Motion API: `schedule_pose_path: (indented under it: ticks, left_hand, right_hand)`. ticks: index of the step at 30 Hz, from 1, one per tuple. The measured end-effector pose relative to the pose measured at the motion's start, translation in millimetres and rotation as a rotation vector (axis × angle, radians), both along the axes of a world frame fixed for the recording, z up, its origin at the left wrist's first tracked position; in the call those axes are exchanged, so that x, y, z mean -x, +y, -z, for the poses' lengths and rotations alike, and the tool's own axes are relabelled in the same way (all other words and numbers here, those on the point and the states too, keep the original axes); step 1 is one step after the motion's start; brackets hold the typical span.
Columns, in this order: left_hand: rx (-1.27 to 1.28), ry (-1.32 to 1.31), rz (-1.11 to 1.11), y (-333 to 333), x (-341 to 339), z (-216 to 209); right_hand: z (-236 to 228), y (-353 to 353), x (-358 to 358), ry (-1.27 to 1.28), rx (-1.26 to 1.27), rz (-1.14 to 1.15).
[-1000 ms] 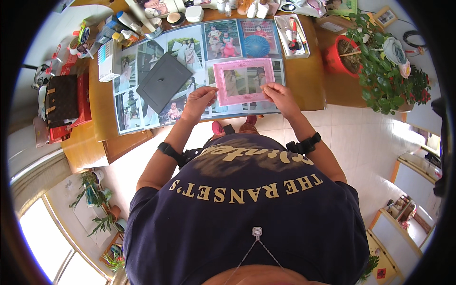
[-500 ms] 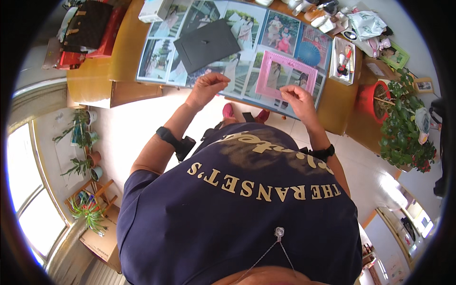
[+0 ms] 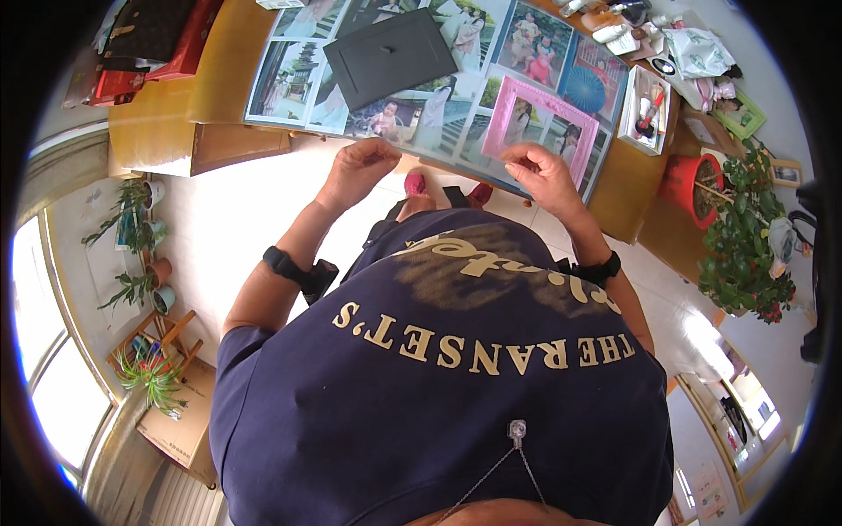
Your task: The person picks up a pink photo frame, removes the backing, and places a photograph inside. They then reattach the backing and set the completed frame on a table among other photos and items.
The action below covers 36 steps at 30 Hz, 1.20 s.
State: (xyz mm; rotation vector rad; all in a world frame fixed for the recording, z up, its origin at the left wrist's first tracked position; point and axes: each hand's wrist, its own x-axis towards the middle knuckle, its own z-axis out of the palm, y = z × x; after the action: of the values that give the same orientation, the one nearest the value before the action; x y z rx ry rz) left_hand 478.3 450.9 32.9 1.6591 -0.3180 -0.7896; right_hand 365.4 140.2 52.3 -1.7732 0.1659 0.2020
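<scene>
Slanting lower-right, long axis of pink frame (image 3: 553,106)

the frame (image 3: 553,105) is pink, the board (image 3: 390,63) dark grey, the flowerpot (image 3: 679,190) red, the shirt (image 3: 438,399) cream-lettered navy.

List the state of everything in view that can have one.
Pink frame: on desk, photos visible through opening.
Dark panel: lying flat, knob side up.
Left hand: fingers curled, nothing visibly held.
Right hand: overlapping the frame's near edge, contact unclear.
White box: open, red item inside.
Leafy plant: upright.
</scene>
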Motion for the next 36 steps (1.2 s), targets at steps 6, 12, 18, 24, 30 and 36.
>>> schedule_pose_path:
  ticks: [6, 12, 18, 24, 30, 36]
  left_hand:
    - [0.145, 0.261, -0.018, 1.1, -4.6, 0.4]
    - [0.045, 0.185, 0.12, 0.3, -1.0, 0.7]
    - [0.2, 0.505, 0.091, 12.8, -24.2, -14.8]
    - [0.202, 0.353, 0.412, -11.7, -43.4, -38.8]
    - [0.181, 0.599, 0.907, -69.3, 17.2, -62.0]
    - [0.285, 0.647, 0.956, -75.3, 27.6, -82.0]
  right_hand:
    - [4.7, 0.4, -3.0, 0.028, -0.043, 0.081]
    - [4.0, -6.2, 9.1, 0.067, -0.014, 0.103]
    - [-19.0, 4.4, 16.7, 0.134, -0.012, 0.063]
    - [-46.9, 37.1, -0.4, -0.274, 0.239, -0.312]
    - [-71.6, 46.3, -10.1, -0.485, 0.339, -0.527]
    - [-76.4, 39.2, -2.3, -0.537, 0.328, -0.557]
